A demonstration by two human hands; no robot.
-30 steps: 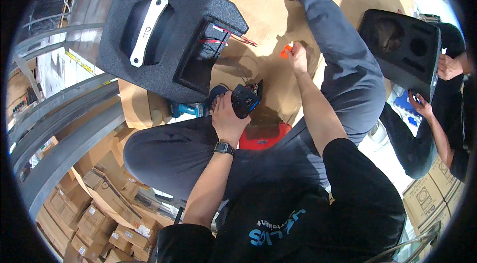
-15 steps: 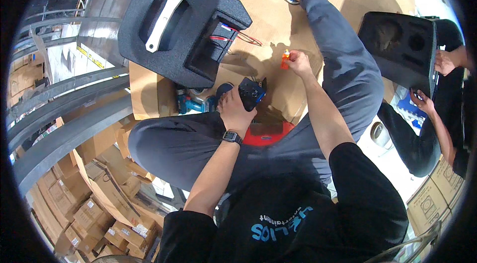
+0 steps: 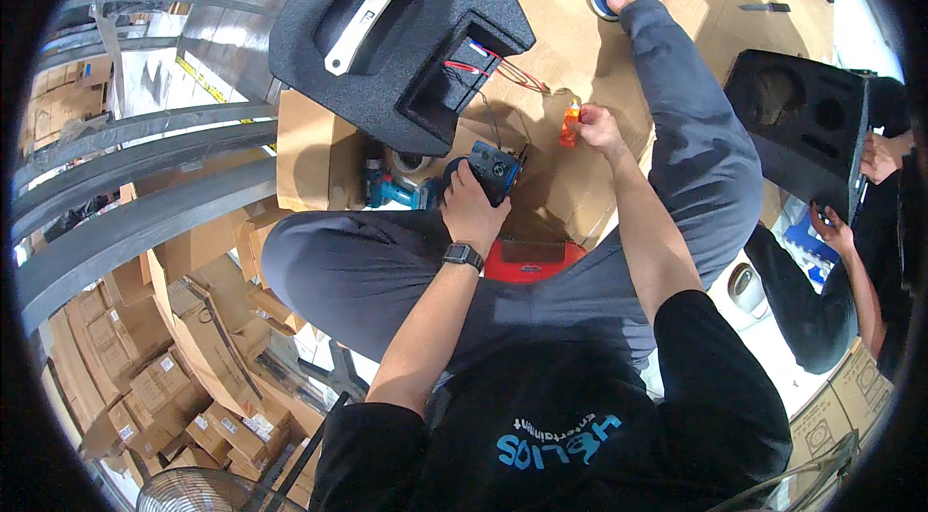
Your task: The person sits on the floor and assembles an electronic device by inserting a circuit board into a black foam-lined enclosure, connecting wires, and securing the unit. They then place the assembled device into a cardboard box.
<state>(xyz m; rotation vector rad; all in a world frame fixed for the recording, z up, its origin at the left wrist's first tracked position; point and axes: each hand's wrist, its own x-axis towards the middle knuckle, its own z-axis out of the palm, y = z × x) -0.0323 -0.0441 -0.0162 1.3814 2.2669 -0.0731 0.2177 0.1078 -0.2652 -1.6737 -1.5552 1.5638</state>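
My left hand (image 3: 472, 207) is closed around a small black control panel (image 3: 497, 170) with round knobs or sockets, tilted with its face up. Between the fingers of my right hand (image 3: 600, 128) is a small orange bottle (image 3: 569, 128) with a light tip, held upright beside the panel and apart from it. Ahead of my left hand lies a black speaker cabinet (image 3: 319, 96) with a white handle (image 3: 367, 21). Red and other wires (image 3: 522, 79) come out of its recess, and a thin dark wire runs down toward the panel.
A red case (image 3: 527, 265) sits between my legs. A teal power tool (image 3: 398, 193) lies by a cardboard box (image 3: 307, 149). On the right, a co-worker's hands (image 3: 878, 156) hold another black cabinet (image 3: 797, 116). A knife (image 3: 765, 7) lies far right; metal rails (image 3: 145, 193) stand left.
The whole view has shifted, so things sit further right. My left hand has turned the panel so more of its face shows. The bottle stays in my right hand, now showing more of its body.
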